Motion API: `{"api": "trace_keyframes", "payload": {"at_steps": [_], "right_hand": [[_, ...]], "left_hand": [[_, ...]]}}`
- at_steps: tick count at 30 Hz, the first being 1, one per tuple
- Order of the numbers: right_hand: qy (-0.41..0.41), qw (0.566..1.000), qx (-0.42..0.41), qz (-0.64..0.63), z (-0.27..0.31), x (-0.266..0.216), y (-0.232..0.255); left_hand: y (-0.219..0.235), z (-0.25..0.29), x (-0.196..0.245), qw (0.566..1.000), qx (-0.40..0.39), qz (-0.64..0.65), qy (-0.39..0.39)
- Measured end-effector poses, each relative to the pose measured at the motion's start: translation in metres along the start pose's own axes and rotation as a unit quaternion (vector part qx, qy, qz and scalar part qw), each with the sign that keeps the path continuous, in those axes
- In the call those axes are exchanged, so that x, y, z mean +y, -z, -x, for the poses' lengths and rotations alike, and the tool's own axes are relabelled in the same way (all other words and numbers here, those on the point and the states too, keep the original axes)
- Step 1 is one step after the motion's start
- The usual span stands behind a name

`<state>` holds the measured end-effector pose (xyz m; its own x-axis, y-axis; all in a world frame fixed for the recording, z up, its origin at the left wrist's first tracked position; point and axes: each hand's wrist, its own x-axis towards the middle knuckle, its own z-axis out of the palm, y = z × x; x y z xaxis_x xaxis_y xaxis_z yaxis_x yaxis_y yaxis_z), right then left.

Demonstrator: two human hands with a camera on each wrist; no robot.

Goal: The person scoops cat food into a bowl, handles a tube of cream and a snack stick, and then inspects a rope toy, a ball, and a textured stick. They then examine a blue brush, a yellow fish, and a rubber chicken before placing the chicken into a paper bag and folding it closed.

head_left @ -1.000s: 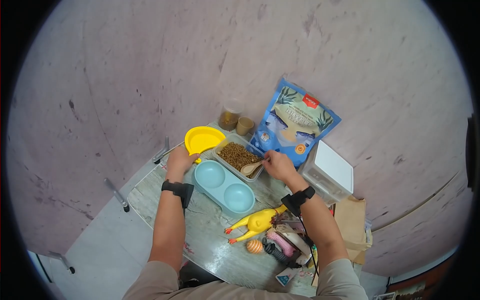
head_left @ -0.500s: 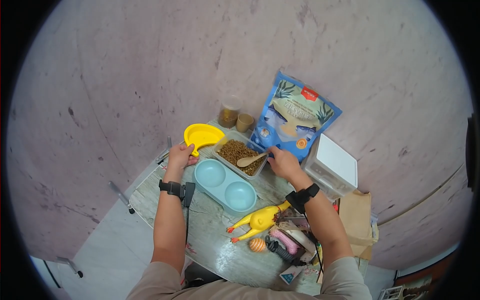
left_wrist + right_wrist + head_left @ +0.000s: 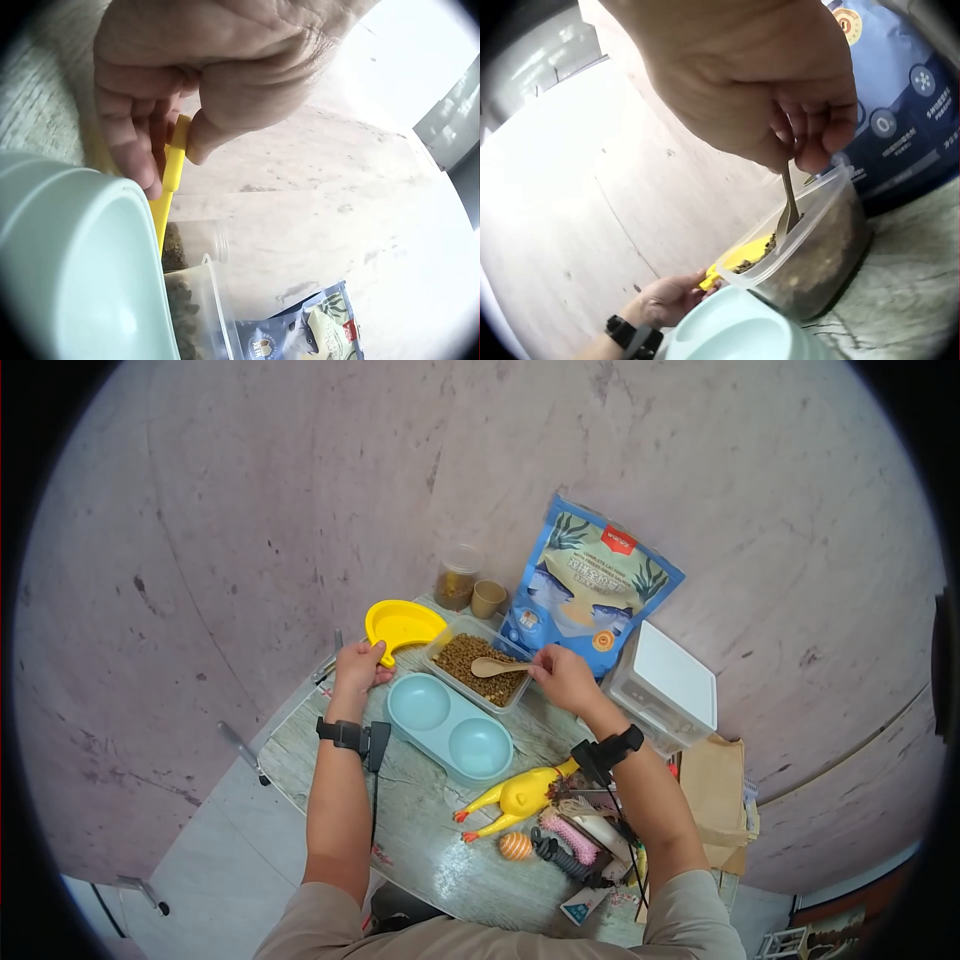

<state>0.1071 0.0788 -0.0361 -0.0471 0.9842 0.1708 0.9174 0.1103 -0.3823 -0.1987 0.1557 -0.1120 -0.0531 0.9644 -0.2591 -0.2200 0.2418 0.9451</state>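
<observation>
My left hand (image 3: 360, 668) pinches the handle of a yellow scoop (image 3: 405, 618) between thumb and fingers, at the far left of the table. In the left wrist view the yellow handle (image 3: 177, 157) stands upright beside the thumb. A wooden spoon (image 3: 490, 667) is gripped near its handle end by my right hand (image 3: 567, 678). Its bowl lies over the brown kibble (image 3: 462, 650) inside a clear plastic container (image 3: 821, 259). In the right wrist view the spoon reaches down past the container's rim. A light-blue double bowl (image 3: 447, 728) stands in front, both hollows bare.
Behind are a clear jar (image 3: 456, 582), a small brown cup (image 3: 488, 599) and a blue cat-food bag (image 3: 598, 585). A white-lidded box (image 3: 670, 685) stands right. Nearer lie a yellow rubber chicken (image 3: 525, 795), a striped ball (image 3: 515, 847) and several other items.
The spoon's bowl has moved up and left over the kibble, its handle now lying flatter. The yellow scoop has turned and shifted slightly away from me with my left hand.
</observation>
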Motion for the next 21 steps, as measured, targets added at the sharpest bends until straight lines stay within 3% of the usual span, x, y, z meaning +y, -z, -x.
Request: {"api": "trace_keyframes", "payload": {"at_steps": [1,2,4,7,14,17,19,21], "right_hand": [[-0.034,0.996,0.014,-0.084,0.000,-0.006,0.001],[-0.034,0.996,0.014,-0.084,-0.003,-0.006,-0.005],[-0.039,0.965,0.062,-0.252,-0.009,-0.008,-0.017],[-0.020,0.938,0.034,-0.344,-0.011,-0.019,-0.025],[0.009,0.952,0.047,-0.301,-0.021,-0.031,-0.033],[0.012,0.957,0.094,-0.275,-0.022,-0.039,-0.025],[0.045,0.963,0.173,-0.202,-0.023,-0.042,-0.021],[0.081,0.960,0.199,-0.181,-0.027,-0.037,-0.032]], "left_hand": [[0.000,-0.001,-0.001,1.000,0.004,0.000,-0.007],[0.000,-0.001,-0.001,1.000,0.004,0.000,-0.007],[0.000,-0.003,-0.003,1.000,0.007,0.006,-0.015],[0.000,-0.005,-0.006,1.000,0.012,0.015,-0.019],[-0.005,0.001,0.002,0.999,0.026,0.017,-0.031],[-0.002,0.000,0.002,0.998,0.026,0.041,-0.027],[-0.001,-0.001,0.001,0.995,-0.018,0.095,-0.021],[-0.002,0.001,0.003,0.996,-0.021,0.090,-0.017]]}}
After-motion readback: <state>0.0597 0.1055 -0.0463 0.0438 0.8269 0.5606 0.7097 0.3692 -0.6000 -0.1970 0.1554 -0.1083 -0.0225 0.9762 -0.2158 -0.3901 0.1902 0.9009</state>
